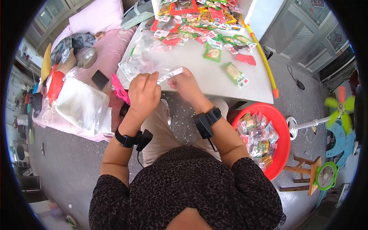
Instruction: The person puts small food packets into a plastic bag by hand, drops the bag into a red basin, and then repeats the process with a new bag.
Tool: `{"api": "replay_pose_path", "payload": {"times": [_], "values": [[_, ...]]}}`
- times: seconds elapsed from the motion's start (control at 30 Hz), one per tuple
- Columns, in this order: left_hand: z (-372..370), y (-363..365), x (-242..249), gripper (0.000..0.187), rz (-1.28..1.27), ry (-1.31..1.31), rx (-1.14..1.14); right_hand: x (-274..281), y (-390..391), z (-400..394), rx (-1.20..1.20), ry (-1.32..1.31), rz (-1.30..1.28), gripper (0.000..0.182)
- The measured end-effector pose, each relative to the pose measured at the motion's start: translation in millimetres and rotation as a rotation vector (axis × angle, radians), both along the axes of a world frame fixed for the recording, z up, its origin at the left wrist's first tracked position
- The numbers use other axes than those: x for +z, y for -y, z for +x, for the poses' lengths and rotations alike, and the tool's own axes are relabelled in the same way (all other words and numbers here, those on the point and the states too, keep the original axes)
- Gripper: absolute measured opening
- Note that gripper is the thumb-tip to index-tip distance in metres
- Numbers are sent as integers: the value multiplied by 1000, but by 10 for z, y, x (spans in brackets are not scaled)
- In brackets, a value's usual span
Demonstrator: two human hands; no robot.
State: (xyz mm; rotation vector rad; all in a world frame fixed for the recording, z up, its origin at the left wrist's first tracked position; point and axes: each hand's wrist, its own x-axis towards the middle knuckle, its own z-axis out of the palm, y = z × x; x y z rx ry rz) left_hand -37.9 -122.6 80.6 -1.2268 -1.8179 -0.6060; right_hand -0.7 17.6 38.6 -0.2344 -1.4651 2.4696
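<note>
Over the front edge of the white table [184, 73], my left hand [144, 92] has its fingers curled on a clear plastic bag [165, 74]. To its right, my right hand [186, 85] pinches the white printed edge of the same bag; that hand is slightly blurred. More clear plastic bags [143, 57] lie behind my left hand. Right of my hands, a green snack packet [234, 74] and another green packet [212, 52] rest on the table. A heap of red, green and yellow packets [199, 19] fills the back of the table.
A red basin [283, 142] of filled clear bags stands on the floor at the right. A yellow stick [264, 57] lies along the table's right edge. To the left is a pink-covered bed [111, 50] with white sheets [82, 105] and a phone [100, 79]. A wooden stool [315, 172] stands lower right.
</note>
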Motion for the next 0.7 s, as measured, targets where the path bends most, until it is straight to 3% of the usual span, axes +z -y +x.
{"api": "replay_pose_path", "payload": {"times": [0.1, 0.2, 0.33, 0.43, 0.7], "values": [[-139, -181, -229, 35, -137, 81, 25, -234, -120, -165, 18, 54, -74, 9], [-275, -394, -631, 35, -282, 255, 54, -494, -236, -243, -40, 175, 54, 11], [-365, -669, -1013, 40, -471, 517, 95, -764, -392, -291, -177, 294, 405, 20], [-377, -846, -1216, 38, -444, 629, 113, -869, -557, -270, -240, 311, 732, 26], [-447, -963, -1325, 14, -380, 696, 86, -799, -1486, 433, -765, 232, 1318, 27]]}}
